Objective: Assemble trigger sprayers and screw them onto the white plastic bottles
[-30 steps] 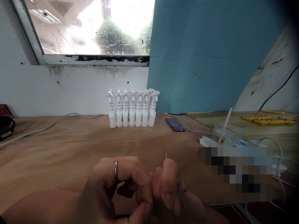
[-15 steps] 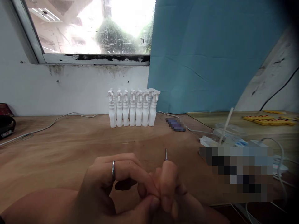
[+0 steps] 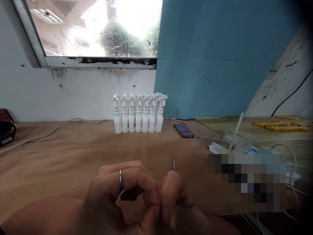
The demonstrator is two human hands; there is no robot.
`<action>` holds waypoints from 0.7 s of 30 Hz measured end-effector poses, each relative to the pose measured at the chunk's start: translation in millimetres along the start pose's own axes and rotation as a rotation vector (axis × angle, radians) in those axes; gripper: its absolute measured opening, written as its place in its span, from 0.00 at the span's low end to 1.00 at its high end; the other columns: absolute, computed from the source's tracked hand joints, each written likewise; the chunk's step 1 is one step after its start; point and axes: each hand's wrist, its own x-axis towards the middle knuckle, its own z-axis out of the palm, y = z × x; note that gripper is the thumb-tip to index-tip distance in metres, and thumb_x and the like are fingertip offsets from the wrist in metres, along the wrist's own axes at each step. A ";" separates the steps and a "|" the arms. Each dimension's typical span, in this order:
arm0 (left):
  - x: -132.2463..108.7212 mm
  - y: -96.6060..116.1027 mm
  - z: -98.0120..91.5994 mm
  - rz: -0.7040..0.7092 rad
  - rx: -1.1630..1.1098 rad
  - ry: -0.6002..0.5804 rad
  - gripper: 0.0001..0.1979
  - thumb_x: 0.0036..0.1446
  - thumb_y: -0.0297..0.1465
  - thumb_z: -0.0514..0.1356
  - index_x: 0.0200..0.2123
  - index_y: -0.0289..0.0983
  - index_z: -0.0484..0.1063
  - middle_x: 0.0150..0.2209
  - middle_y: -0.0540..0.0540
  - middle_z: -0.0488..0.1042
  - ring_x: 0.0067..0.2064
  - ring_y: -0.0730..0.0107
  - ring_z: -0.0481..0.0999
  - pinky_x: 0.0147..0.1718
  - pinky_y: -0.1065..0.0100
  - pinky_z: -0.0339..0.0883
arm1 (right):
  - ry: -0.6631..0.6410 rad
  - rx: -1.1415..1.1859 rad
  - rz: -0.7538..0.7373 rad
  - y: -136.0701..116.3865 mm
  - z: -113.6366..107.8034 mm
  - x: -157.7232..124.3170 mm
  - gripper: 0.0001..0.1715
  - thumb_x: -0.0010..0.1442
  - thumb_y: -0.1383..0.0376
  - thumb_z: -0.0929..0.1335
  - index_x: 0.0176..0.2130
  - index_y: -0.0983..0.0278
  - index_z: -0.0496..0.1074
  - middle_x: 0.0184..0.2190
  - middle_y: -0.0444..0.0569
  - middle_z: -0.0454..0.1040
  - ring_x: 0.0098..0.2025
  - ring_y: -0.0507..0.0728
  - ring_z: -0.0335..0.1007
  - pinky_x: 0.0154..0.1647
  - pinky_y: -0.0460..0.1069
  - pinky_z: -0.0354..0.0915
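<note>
My left hand (image 3: 114, 192), with a ring on one finger, is bent over the table, its thumb and fingertips pinched together. Whatever they may grip is hidden. Right against those fingertips, my right hand (image 3: 174, 195) is closed with its fingers curled. A thin metal rod (image 3: 173, 162) sticks up beyond its knuckles, slim and slightly brassy at the tip. The rest of the rod is hidden inside the right hand, so its exact kind does not show.
Several white spray bottles (image 3: 138, 114) stand in rows by the wall. A phone (image 3: 183, 130) lies right of them, near cables. Farther right are a plastic cup with a straw (image 3: 236, 132), a blurred-out patch and yellow pieces (image 3: 281, 126). A black strap-like object (image 3: 7, 133) sits far left.
My left fingertips have drawn slightly left and curled more. The right hand has shifted a little, and slightly more of the metal rod shows. The bottles and phone stay put.
</note>
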 end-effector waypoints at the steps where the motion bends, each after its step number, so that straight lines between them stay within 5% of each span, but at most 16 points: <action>1: 0.0 0.8 1.3 0.007 0.002 0.007 0.07 0.48 0.20 0.62 0.26 0.36 0.68 0.22 0.52 0.69 0.22 0.78 0.68 0.20 0.76 0.63 | 0.004 -0.008 -0.010 2.0 -0.6 -0.7 0.19 0.59 0.59 0.70 0.25 0.61 0.58 0.20 0.39 0.58 0.18 0.46 0.49 0.19 0.44 0.47; 9: 0.4 -7.4 -0.7 0.215 -0.043 -0.038 0.11 0.46 0.18 0.61 0.32 0.38 0.68 0.24 0.51 0.68 0.20 0.78 0.68 0.17 0.77 0.62 | 0.026 -0.171 -0.190 11.2 -4.6 -1.4 0.06 0.59 0.62 0.70 0.32 0.57 0.69 0.21 0.40 0.65 0.22 0.50 0.59 0.26 0.46 0.59; 21: -0.5 -8.3 5.6 0.227 -0.154 -0.017 0.05 0.51 0.21 0.60 0.30 0.36 0.70 0.22 0.50 0.69 0.19 0.78 0.70 0.16 0.80 0.67 | 0.079 -0.214 -0.429 31.2 2.2 0.9 0.07 0.59 0.62 0.70 0.30 0.57 0.69 0.22 0.42 0.66 0.21 0.51 0.60 0.33 0.50 0.64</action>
